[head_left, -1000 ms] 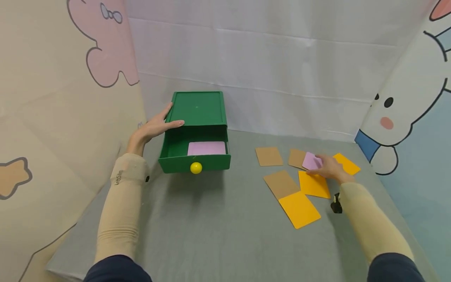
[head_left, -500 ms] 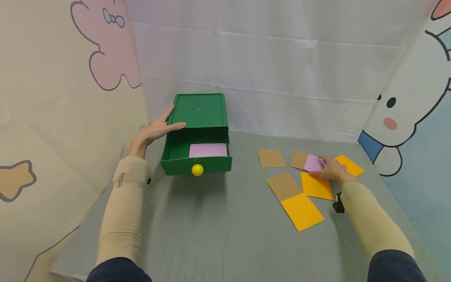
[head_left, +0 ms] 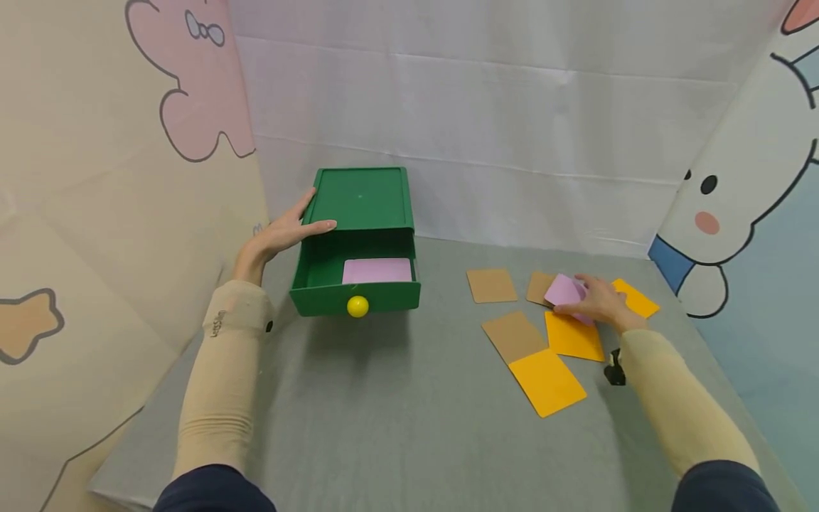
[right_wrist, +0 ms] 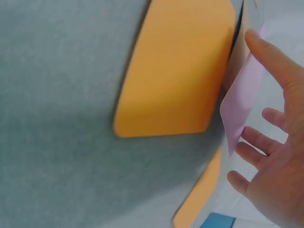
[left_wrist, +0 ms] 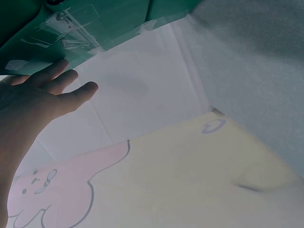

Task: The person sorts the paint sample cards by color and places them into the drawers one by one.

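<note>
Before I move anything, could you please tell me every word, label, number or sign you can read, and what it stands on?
"LetsSlim": printed sideways on the left sleeve; small and slightly blurred, so the spelling is my best reading.
None legible on the green drawer, the orange cards, the brown cards or the pink card in the right hand.
Cartoon wall: drawings, no readable words.

The tabletop (head_left: 448, 441) is gray. Behind it hangs a creased white sheet (head_left: 473, 107). The cream left wall (head_left: 109, 235) shows a pink cartoon (head_left: 207, 99), and the blue right wall (head_left: 768, 348) shows a white cartoon animal (head_left: 748, 163).
</note>
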{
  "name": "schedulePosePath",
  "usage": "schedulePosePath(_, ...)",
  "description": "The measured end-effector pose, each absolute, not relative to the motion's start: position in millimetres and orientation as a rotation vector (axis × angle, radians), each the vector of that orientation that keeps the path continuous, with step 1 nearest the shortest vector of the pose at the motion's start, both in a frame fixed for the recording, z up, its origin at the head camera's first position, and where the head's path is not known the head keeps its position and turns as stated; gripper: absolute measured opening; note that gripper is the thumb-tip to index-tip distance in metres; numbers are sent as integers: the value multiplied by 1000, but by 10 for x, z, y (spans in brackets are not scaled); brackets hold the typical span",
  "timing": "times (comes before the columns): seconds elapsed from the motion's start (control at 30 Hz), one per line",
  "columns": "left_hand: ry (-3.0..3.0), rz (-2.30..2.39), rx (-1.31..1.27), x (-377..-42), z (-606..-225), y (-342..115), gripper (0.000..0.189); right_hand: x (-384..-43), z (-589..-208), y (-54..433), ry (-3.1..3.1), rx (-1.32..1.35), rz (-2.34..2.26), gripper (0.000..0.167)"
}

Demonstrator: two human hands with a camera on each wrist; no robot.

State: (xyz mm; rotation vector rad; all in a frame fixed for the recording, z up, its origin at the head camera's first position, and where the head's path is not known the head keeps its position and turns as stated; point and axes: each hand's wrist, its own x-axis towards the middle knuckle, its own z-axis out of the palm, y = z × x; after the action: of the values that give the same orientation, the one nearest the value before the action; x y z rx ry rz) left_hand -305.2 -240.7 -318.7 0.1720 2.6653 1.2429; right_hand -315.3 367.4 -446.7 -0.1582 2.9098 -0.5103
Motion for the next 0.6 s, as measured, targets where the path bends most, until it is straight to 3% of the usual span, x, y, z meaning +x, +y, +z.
schedulePosePath(0.6,2657,1245,185,-3043,-3183,-2403,102,-3123,-4078,3107,3041,-460,-506,92)
